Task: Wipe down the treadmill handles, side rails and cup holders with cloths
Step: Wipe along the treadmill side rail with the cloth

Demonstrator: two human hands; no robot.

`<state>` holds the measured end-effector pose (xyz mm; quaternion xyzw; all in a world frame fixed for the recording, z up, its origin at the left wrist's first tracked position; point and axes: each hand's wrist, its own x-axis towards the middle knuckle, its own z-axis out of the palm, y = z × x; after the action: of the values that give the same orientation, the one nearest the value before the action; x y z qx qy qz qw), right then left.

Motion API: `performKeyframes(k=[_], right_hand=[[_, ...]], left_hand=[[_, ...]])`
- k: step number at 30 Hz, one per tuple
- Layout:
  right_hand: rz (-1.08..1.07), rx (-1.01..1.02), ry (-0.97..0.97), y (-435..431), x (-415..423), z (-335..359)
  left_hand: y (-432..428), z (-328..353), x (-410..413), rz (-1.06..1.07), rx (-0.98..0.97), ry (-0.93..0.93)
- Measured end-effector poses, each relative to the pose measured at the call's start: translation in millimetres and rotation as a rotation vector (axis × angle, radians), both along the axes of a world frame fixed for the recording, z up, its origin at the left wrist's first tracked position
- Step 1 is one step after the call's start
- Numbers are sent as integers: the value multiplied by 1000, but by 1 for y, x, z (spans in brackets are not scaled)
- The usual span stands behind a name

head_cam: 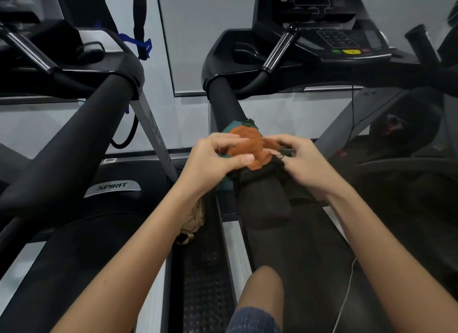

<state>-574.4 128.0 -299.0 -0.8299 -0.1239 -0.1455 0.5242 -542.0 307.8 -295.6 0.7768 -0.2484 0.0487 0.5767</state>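
Note:
A bunched orange cloth (247, 142) lies on top of the treadmill's black padded left handle (228, 102), with teal and dark green cloth (229, 129) showing under it. My left hand (218, 156) pinches the orange cloth from the left, thumb across its near edge. From the right, my right hand (302, 159) grips the cloth's dark edge. The handle's blunt near end (265, 206) sticks out below both hands. A cup holder (245, 52) sits left of the console (342, 40).
A second treadmill with a black handle (74, 144) and a SPIRIT badge (112, 186) stands at my left. A short silver grip bar (277, 50) rises by the console. My knee (262, 290) is at the bottom, and a tan bag (193, 221) lies between the machines.

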Motion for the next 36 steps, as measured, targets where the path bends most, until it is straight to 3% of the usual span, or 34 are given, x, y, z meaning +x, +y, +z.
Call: performKeyframes(k=[5,8,11,14,16,21,24,27,30,36], right_hand=[[-127,211,79,12,36,-13],[-184,284,162,10,37,-33],[-114,330,266,-4,15,-45],[4,350,229,-7,-13,-34],[56,269,170,1,-16,-18],[54,-154,127,14,25,16],[55,12,80,18,60,17],[-131,203,136,17,87,9],[-271,265,220,10,89,-12],[-210,380,264,5,37,-28]], left_hand=[[-23,14,39,122,43,-96],[-32,19,48,122,24,-53],[-21,14,42,102,-125,41],[-2,-4,44,123,-119,140],[3,-15,46,128,-102,198],[0,-23,47,141,-128,204],[-2,-23,54,88,-171,275],[-1,-22,57,99,-186,304],[1,-21,59,75,-186,312],[2,-18,67,53,-178,312]])
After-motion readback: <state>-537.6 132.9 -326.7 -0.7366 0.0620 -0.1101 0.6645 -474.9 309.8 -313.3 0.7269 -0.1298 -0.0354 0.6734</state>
